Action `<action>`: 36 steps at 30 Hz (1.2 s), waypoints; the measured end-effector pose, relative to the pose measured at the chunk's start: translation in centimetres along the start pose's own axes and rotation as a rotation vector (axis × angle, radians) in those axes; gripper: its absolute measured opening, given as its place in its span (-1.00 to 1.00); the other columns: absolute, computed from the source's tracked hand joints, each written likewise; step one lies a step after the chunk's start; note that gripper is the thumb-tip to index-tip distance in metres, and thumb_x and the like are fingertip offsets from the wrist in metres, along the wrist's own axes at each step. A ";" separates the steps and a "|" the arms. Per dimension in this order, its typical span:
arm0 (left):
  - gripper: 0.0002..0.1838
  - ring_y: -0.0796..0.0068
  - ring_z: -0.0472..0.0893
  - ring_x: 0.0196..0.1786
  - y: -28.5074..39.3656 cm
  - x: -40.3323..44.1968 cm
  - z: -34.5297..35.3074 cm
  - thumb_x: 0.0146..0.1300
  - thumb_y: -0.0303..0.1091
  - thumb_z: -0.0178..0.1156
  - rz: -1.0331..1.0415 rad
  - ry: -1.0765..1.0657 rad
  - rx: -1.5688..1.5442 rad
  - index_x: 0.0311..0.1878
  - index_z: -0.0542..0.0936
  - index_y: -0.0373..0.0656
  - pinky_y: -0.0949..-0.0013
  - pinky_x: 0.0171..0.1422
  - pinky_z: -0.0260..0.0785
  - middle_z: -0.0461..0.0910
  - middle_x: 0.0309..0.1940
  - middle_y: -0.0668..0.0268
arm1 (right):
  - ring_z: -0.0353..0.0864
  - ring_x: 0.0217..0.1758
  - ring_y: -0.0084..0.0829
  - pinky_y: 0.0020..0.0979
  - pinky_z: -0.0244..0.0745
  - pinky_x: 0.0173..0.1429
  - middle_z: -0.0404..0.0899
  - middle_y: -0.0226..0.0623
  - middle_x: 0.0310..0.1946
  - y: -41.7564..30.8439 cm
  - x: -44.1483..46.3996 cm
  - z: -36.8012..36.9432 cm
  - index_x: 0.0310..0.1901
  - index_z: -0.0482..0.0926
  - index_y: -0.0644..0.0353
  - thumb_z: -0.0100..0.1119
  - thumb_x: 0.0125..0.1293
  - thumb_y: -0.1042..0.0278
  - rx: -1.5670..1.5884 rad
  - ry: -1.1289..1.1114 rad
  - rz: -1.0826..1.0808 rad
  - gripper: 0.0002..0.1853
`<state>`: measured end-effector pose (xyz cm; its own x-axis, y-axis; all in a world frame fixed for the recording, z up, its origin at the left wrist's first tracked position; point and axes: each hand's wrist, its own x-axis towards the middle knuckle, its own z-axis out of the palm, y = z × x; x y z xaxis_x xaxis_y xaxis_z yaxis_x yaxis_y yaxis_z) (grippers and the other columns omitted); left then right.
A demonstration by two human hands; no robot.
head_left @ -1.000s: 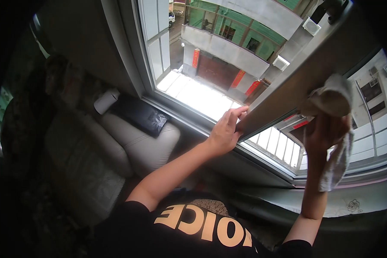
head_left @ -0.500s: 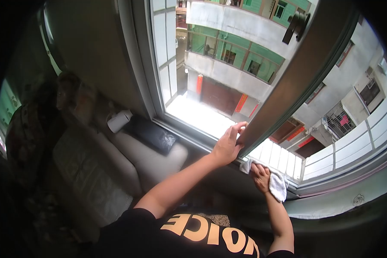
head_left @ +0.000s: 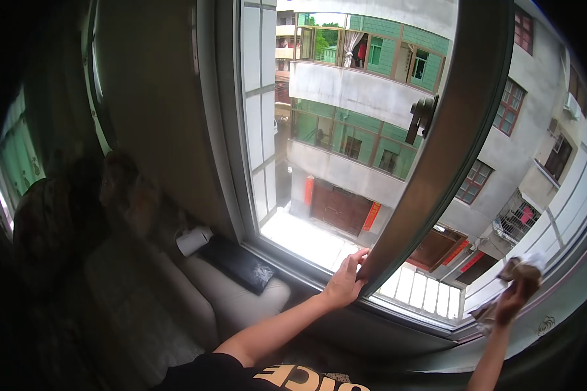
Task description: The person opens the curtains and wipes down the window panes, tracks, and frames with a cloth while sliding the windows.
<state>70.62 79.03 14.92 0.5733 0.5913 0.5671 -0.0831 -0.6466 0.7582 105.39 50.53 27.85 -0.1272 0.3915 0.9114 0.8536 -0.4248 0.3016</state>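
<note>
My left hand (head_left: 343, 284) is at the lower end of the brown-framed window sash (head_left: 430, 163), its fingers closed on the edge of the frame. To the right, my right hand (head_left: 516, 298) is raised in front of the window and holds a cloth (head_left: 530, 266), white with brownish patches. Motion blurs that hand and the cloth, part of which hangs down below the fingers. On the sash, well above my left hand, sits a dark window handle (head_left: 422, 118). The window's bottom track (head_left: 293, 262) runs beneath both hands.
A pale sofa (head_left: 195, 287) stands at the left below the window. On its arm lie a dark flat package (head_left: 236, 262) and a white cup-like object (head_left: 194, 241). A pale green curtain (head_left: 541, 332) hangs at the lower right. Outside is a building (head_left: 352, 153).
My right hand has lifted off the bottom track and swung right and up with the cloth. The left hand stays on the sash. The camera view has tilted upward.
</note>
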 end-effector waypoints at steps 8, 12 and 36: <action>-0.18 0.04 0.45 0.13 -0.1 -0.1 0.0 0.11 -0.68 0.23 -0.022 -0.034 0.005 0.41 0.08 -0.15 0.09 0.23 0.32 0.35 0.11 0.00 | 0.44 0.26 0.13 -0.01 0.40 0.30 0.48 0.16 0.12 -1.3 8.1 1.6 0.08 0.56 0.41 0.02 0.31 0.70 -0.006 0.319 0.161 -0.69; -0.19 0.06 0.44 0.12 -0.3 0.0 -0.2 0.10 -0.69 0.23 0.006 -0.037 0.012 0.40 0.09 -0.16 0.09 0.24 0.32 0.33 0.15 0.01 | 0.42 0.26 0.20 0.06 0.36 0.34 0.53 0.13 0.07 -11.4 6.1 0.9 -0.04 0.62 0.41 0.06 0.20 0.67 0.082 0.028 0.065 -0.70; -0.63 0.08 0.48 0.19 -8.4 -11.2 -10.3 0.06 -0.54 0.25 -0.193 0.195 0.426 0.00 0.57 -0.09 0.11 0.30 0.29 0.52 0.09 0.15 | 0.40 0.28 0.02 -0.08 0.26 0.40 0.56 -0.07 0.09 -33.0 4.8 5.8 -0.04 0.65 0.37 0.09 0.23 0.71 0.881 0.013 0.156 -0.72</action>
<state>56.49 82.79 5.53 0.3788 0.7724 0.5099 0.3730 -0.6316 0.6797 79.53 71.20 20.61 0.0212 0.3699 0.9288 0.9393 0.3108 -0.1453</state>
